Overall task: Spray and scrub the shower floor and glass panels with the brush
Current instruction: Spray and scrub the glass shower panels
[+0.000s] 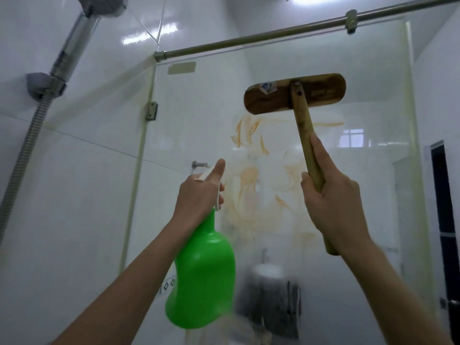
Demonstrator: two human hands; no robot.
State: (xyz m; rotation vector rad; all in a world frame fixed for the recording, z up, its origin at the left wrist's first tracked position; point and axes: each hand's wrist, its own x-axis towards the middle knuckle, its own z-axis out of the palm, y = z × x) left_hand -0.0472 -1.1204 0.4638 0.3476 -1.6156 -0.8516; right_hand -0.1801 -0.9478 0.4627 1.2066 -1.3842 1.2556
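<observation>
My left hand [199,192] grips the white trigger head of a green spray bottle [202,275], raised and pointed at the glass panel [368,195]. My right hand [331,195] holds the wooden handle of a brush [295,94], whose long wooden head is pressed flat against the upper glass. Orange-brown smears [249,175] and white foam streak the glass between and below the two tools. The brush bristles face away from me and are hidden.
A chrome shower head and holder [62,61] with a ribbed hose [22,158] hang on the tiled wall at left. A metal rail [273,37] runs along the top of the glass. Through the glass I see a sink [267,270] and a dark door [443,207].
</observation>
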